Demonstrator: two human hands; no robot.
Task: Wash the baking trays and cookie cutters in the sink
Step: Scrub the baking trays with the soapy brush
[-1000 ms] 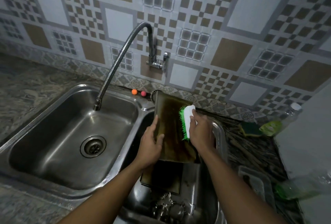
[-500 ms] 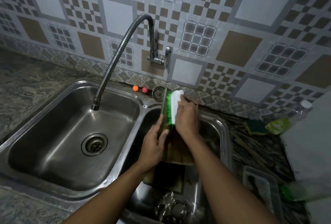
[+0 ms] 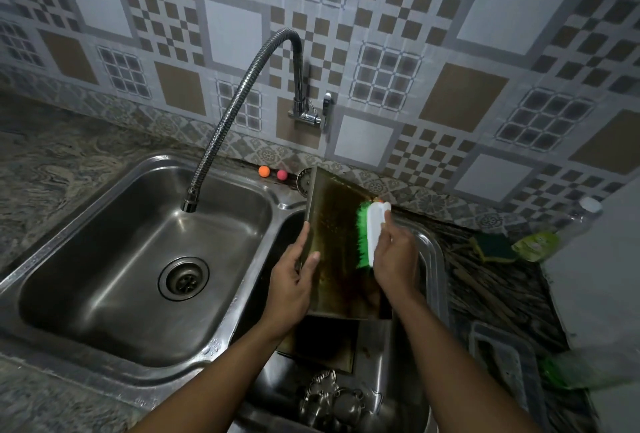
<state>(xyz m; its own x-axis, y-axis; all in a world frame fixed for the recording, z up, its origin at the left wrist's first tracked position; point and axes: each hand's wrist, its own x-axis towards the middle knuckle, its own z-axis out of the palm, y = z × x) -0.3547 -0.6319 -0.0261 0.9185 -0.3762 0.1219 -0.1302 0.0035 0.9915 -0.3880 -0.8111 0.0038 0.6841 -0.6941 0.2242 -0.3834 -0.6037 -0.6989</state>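
A stained, brownish baking tray (image 3: 334, 235) stands tilted on end over the right basin of the steel sink (image 3: 429, 259). My left hand (image 3: 292, 280) grips its left edge. My right hand (image 3: 394, 256) holds a white scrub brush with green bristles (image 3: 367, 233), bristles pressed against the tray's right side. A second dark tray (image 3: 322, 342) lies flat in the basin below. Several metal cookie cutters (image 3: 332, 398) sit at the basin's near end.
The left basin (image 3: 138, 259) has a drain, and a flexible tap hose (image 3: 235, 103) hangs over it. Two small balls (image 3: 272, 173) sit by the wall. On the right counter are a sponge (image 3: 491, 247), a green-labelled bottle (image 3: 543, 238) and a clear plastic container (image 3: 502, 363).
The brush moved from the tray's upper left edge to its right side and lower. The tray has turned to show more of its face. My left hand keeps its hold.
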